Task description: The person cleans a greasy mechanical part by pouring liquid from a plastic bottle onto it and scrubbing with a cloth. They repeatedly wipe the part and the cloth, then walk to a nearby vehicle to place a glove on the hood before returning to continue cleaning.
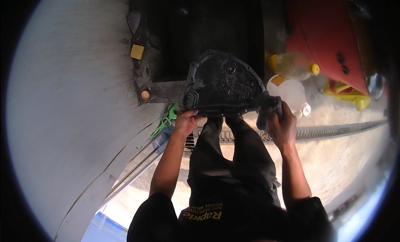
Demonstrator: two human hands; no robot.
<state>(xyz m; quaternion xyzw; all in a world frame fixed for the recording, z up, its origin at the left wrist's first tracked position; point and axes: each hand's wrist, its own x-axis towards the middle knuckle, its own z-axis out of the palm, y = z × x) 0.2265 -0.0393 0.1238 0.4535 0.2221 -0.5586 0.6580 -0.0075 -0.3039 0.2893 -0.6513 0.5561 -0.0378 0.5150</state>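
A black, wet-looking oil pan (223, 81) with a flanged rim and bolt holes is tilted over the near edge of a dark basin (166, 87), its hollow side facing me. My left hand (186, 123) is closed on the pan's near left corner, thumb over the rim. At the right corner my right hand (282, 123) is closed round a dark, lumpy thing (266, 110), which lies against or close to the pan's rim. Blur and dark colour hide whether this thing is a brush or a rag.
On the basin's left rim are a yellow sponge (137, 51), a grey scraper-like piece (133, 21) and an orange-rimmed cap (145, 95). A clear yellow-capped bottle (293, 65) and a white jug (287, 93) stand right, beside a red panel (325, 38). A green-handled tool (166, 120) lies left; a floor grate (325, 131) runs behind.
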